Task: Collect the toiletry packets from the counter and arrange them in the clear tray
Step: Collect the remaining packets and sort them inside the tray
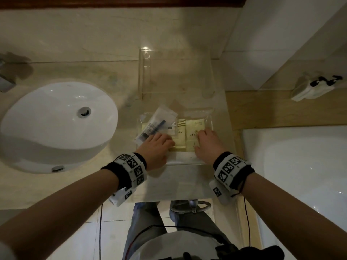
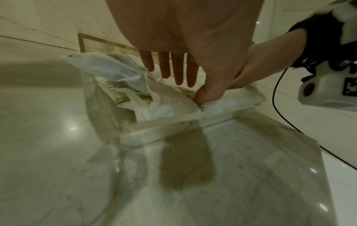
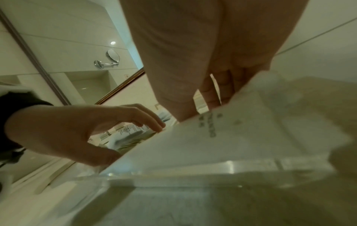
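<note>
Packets [image 1: 194,132] lie heaped in clear tray [image 1: 185,161] on counter [image 1: 78,53]; both hands inside.
Left hand [image 1: 156,147] flat, fingers straight, on packets; right hand [image 1: 208,145] pinches cream packet; long clear packet [image 1: 159,124] overhangs rim, liable to slide off.

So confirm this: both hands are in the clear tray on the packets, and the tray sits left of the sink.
Wrong on one point: the head view shows the clear tray right of the sink, not left. Both the left hand and the right hand are indeed on the packets in it.
</note>
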The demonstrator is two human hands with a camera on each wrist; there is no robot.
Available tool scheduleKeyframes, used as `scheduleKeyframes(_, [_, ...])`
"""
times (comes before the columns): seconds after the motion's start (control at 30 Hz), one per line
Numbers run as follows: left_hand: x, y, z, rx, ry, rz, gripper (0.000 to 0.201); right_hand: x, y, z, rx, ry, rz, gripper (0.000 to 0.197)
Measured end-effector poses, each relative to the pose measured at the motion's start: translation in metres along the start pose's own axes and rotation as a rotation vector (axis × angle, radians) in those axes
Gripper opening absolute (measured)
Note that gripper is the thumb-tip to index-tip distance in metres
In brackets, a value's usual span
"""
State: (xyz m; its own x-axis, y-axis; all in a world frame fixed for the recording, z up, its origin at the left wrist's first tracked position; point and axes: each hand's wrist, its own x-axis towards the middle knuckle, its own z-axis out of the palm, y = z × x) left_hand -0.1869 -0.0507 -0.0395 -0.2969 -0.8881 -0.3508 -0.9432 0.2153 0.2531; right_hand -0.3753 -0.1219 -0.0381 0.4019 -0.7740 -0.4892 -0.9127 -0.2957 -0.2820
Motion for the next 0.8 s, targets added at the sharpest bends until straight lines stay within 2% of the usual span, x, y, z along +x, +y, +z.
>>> scheduleKeyframes(0.13, [0.003, -0.001, 0.001, 0.026, -0.049, -0.036, 0.064, 0.005, -0.001, -0.006, -0.033, -0.064, -0.009, 0.032])
scheduleKeyframes(0.23, [0.006, -0.003, 0.002, 0.067, -0.077, -0.054, 0.068, 0.007, -0.001, -0.009, -0.006, -0.095, -0.002, 0.026])
scheduleKeyframes(0.47, [0.002, -0.003, 0.0, 0.138, -0.059, -0.004, 0.052, 0.009, -0.008, -0.015, 0.107, -0.183, 0.102, 0.04])
scheduleKeyframes(0.63, [0.003, -0.003, 0.001, 0.126, -0.058, -0.015, 0.053, 0.009, -0.003, -0.022, 0.179, -0.24, 0.096, 0.035])
scheduleKeyframes(0.73, [0.002, -0.003, -0.001, 0.145, -0.053, -0.017, 0.055, 0.008, -0.001, -0.024, 0.201, -0.259, 0.034, 0.021])
scheduleKeyframes(0.8, [0.002, -0.003, -0.002, 0.135, -0.05, -0.021, 0.055, 0.006, 0.0, -0.024, 0.204, -0.26, -0.011, 0.019])
